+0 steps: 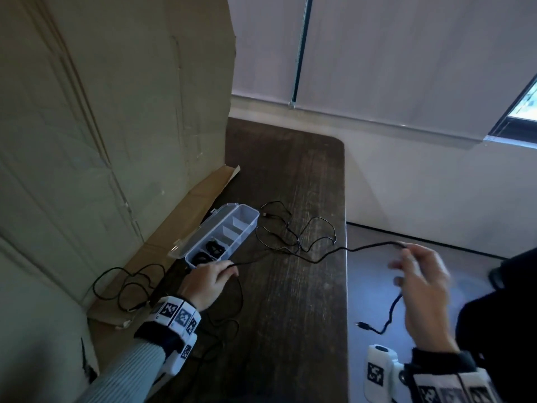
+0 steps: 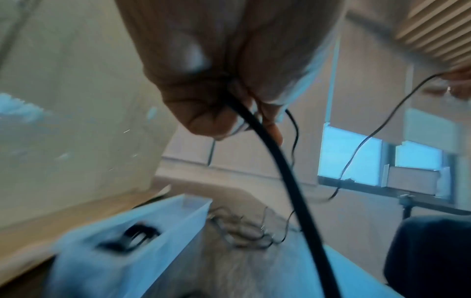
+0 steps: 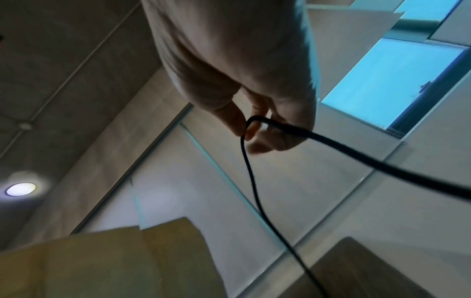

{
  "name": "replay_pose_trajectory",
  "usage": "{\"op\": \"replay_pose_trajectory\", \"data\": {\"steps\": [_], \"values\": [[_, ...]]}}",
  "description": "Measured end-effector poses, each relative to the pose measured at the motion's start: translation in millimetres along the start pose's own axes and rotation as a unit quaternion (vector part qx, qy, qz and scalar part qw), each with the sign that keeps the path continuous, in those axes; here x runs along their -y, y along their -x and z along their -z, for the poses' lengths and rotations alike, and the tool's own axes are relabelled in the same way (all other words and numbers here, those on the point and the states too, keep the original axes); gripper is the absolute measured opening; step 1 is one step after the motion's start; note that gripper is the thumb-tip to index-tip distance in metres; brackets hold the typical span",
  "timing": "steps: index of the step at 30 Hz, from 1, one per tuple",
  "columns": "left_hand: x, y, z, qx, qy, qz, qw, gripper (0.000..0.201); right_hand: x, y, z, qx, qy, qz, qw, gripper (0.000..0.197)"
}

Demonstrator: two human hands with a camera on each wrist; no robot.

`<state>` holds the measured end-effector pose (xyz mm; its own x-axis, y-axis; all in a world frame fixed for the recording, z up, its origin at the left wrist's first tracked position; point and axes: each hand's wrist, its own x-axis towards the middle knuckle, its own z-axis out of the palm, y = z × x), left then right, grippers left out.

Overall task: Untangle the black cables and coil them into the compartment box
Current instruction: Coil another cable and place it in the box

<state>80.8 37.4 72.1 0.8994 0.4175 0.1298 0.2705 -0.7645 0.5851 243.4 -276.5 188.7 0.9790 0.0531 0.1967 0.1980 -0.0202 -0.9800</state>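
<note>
A black cable (image 1: 325, 255) stretches between my two hands above the dark table (image 1: 290, 315). My left hand (image 1: 209, 282) pinches it beside the near end of the clear compartment box (image 1: 223, 237); the left wrist view shows the cable (image 2: 285, 171) leaving the curled fingers (image 2: 203, 113). My right hand (image 1: 421, 286) is raised past the table's right edge and pinches the cable (image 3: 331, 143) over a fingertip; the plug end (image 1: 363, 325) hangs below it. Two near compartments hold coiled black cables (image 1: 210, 250). More tangled cables (image 1: 290, 231) lie right of the box.
A large cardboard sheet (image 1: 101, 126) stands along the left, with a loose black cable (image 1: 125, 283) on its flap. Another cable loop (image 1: 226, 330) lies near my left wrist. The box lid (image 1: 203, 228) is hinged open to the left. A dark chair (image 1: 499, 301) sits at the right.
</note>
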Motion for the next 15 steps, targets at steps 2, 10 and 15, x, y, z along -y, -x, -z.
{"op": "replay_pose_trajectory", "data": {"steps": [2, 10, 15], "values": [[-33, -5, 9, 0.026, -0.004, -0.052, 0.998, 0.030, -6, 13, -23, 0.075, 0.053, 0.010, 0.996, 0.024], [-96, -11, 11, 0.016, 0.177, -0.223, 0.959, 0.028, -21, 43, -79, 0.407, 0.254, 0.156, 0.863, 0.017], [-80, -12, 5, 0.044, 0.241, -0.174, 0.954, 0.030, -9, 27, -60, 0.333, 0.223, 0.141, 0.905, 0.023]]}}
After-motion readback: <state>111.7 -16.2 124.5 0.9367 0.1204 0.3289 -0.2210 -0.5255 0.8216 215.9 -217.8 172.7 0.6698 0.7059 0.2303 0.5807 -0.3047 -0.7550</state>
